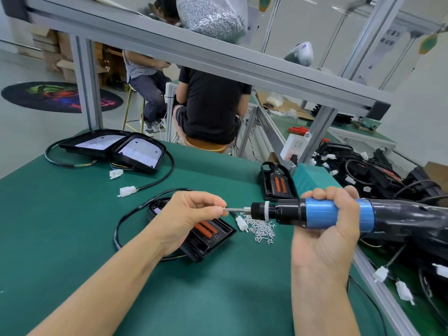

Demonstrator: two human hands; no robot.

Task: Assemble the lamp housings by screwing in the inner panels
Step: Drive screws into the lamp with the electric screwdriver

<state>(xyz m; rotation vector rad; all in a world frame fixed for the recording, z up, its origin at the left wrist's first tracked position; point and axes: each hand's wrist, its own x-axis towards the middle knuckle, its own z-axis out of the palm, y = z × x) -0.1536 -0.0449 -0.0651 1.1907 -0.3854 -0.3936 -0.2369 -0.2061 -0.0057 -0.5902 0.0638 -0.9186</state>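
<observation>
Right hand [324, 229] is gripping driver [337, 213]; left hand [191, 217], at 9 o'clock, is pinching screw [225, 209] at bit [236, 209].

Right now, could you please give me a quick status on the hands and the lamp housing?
Right hand grips blue-and-black electric screwdriver. Left hand pinches small silver screw at bit tip. Black lamp housing beneath on green mat, nothing blocking.
</observation>
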